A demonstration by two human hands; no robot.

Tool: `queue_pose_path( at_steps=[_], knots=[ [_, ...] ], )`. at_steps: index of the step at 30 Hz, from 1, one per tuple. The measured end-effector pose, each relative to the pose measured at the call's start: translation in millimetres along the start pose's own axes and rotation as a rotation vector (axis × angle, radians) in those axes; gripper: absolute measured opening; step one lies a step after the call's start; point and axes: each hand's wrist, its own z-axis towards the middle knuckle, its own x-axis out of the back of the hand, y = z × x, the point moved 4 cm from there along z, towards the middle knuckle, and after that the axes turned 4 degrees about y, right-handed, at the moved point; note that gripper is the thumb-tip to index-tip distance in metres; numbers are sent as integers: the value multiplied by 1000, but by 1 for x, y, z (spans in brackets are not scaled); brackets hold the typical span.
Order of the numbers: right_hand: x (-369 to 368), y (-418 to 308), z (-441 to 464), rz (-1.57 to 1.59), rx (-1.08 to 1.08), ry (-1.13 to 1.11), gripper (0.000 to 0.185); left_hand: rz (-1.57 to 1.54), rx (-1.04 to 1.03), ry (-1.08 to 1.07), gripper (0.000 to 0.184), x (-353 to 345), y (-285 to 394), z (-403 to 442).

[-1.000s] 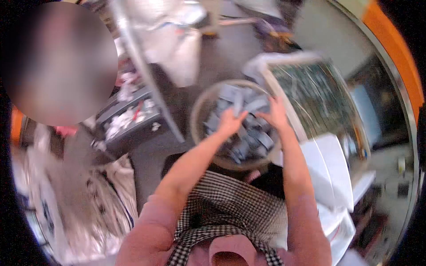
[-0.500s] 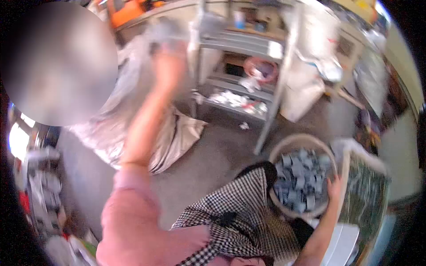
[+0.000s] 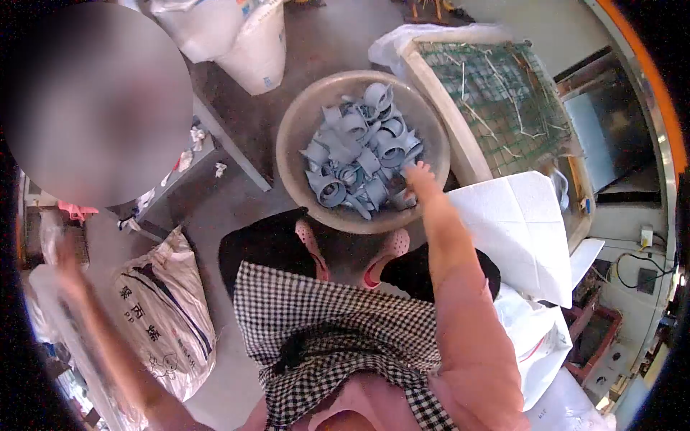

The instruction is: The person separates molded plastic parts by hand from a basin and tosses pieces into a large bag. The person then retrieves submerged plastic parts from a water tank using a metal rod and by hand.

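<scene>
- Grey parts, many, short tubes and rings with curved flanges: heaped loosely at the middle of the basin, facing various ways, some tilted against one another; the heap's right side comes close to the basin's right rim.
- Basin, one, round, wide, dull beige-grey: on the floor, in front of the person's feet.
- Right hand, bare: reaching over the basin's near right rim, fingers partly spread and bent at the right edge of the heap; whether it grips a part cannot be told.
- Left hand, bare, blurred: stretched out far to the left, well apart from the basin, near a pale translucent item; its opening and any hold cannot be told.
- Printed sack, one, creased, dark characters and a stripe: on the floor, beside the left forearm.
- Framed tray, one, pale border, green mesh within: its left edge just beside the basin's right rim.
- White panel, one, creased: to the right of the right forearm, at the tray's near end.
- White sack, one: beyond the basin's far left rim.
- Metal rack leg, one: slanting, left of the basin.
- Pink clogs, a pair, worn: by the basin's near rim.
- Checked apron, one, black and white: worn by the person.
</scene>
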Motion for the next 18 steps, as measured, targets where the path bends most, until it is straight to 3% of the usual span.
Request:
queue_pose_path(
  at_steps=[1, 2, 3, 4, 6, 7, 10, 12, 13, 14, 15, 16, 17, 18],
  knots=[
    [-44, 7, 31, -12, 28, 104, 66, -185, -110, -51, 42, -34, 54, -9],
    [-90, 16, 63, -26, 54, 208, 64, -374, 116, -302, 32, -54, 191, -47],
    [-84, 9, 45, -89, 150, 258, 44, -470, -43, -288, 32, -102, 232, -67],
    [-72, 2, 27, -148, 246, 311, 30, -664, -80, -432, 33, -125, 306, -85],
    [-46, -5, 9, -306, 329, 266, 27, -613, -342, -553, 32, -148, 408, -112],
    [-47, -7, 25, -298, 403, 176, 41, -648, -404, -580, 33, -160, 444, -122],
    [-37, 0, 60, -220, 410, 198, 53, -730, -564, -662, 32, -189, 503, -155],
    [18, -3, 44, -43, 514, -31, 47, -662, -594, -670, 32, -200, 512, -179],
    [28, 1, 49, 33, 537, -71, 45, -678, -537, -807, 52, -214, 508, -188],
    [40, 7, 54, 28, 534, -58, 45, -685, -542, -794, 52, -222, 506, -192],
    [67, 6, 41, 157, 667, -125, 44, -553, -618, -844, 66, -223, 509, -198],
    [104, 1, 11, 358, 622, -182, 42, -419, -689, -891, 81, -224, 510, -204],
    [143, -3, -19, 559, 574, -235, 41, -478, -737, -910, 100, -234, 507, -208],
    [151, -3, -31, 551, 577, -221, 41, -483, -738, -895, 100, -234, 509, -208]
  ],
)
